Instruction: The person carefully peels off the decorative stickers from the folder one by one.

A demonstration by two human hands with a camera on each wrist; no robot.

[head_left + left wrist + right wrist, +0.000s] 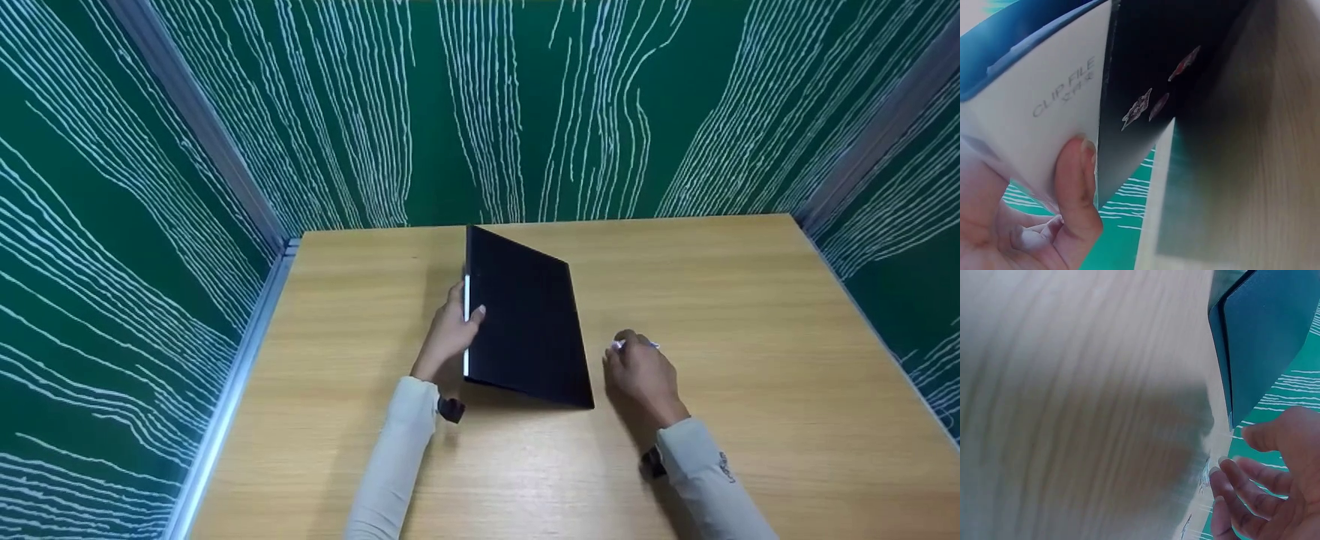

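Observation:
My left hand (448,330) grips a black clip file (529,322) by its white spine, thumb on the near cover and fingers behind. The file stands tilted on edge over the table; its spine label (1067,90) reads CLIP FILE in the left wrist view. Small shiny patches (1137,109) show on the dark cover. My right hand (641,375) is low over the table, right of the file. Its thumb and loosely bent fingers are apart in the right wrist view, with nothing between them. Small crumpled, clear-and-white pieces (1204,477) lie beside its fingertips.
The wooden table (750,337) meets green walls (480,112) with white wavy lines at the back and sides. A metal rail (232,375) runs along its left edge. Dark devices (451,409) sit at both wrists.

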